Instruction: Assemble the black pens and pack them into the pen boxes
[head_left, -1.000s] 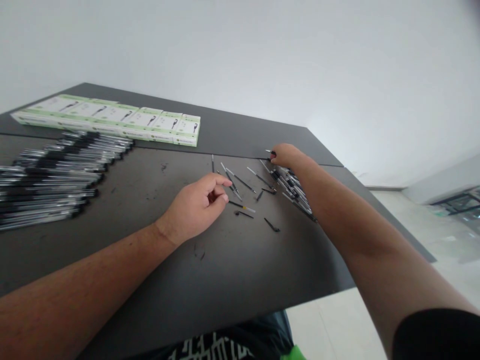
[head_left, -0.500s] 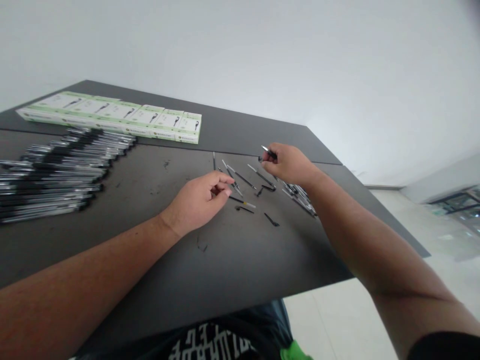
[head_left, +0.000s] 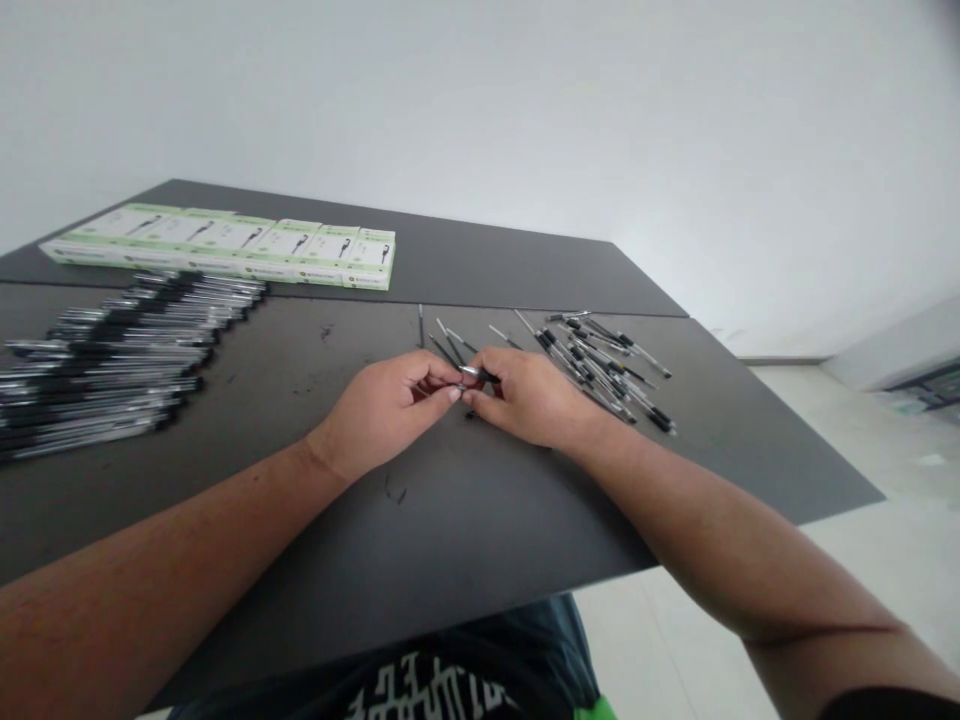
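My right hand [head_left: 529,395] is closed around a pen part [head_left: 480,374] with a black grip and a shiny silver tip that points left. My left hand [head_left: 390,410] meets it fingertip to fingertip, thumb and fingers pinched together at that tip. Whatever small thing may sit between the left fingers is too small to make out. Several thin ink refills [head_left: 450,342] lie on the table just beyond both hands. To the right of my right hand is a loose heap of clear pen barrels with black grips [head_left: 600,365].
On the left, a wide row of pens [head_left: 135,350] lies on the dark grey table [head_left: 450,530]. Behind it stand several white and green boxes [head_left: 285,245] side by side. Dark marks [head_left: 395,490] show on the tabletop. A white wall rises behind.
My right hand has come left and nearer to me with the pen part, from above the heap to my left hand. My left fingers have closed against it.
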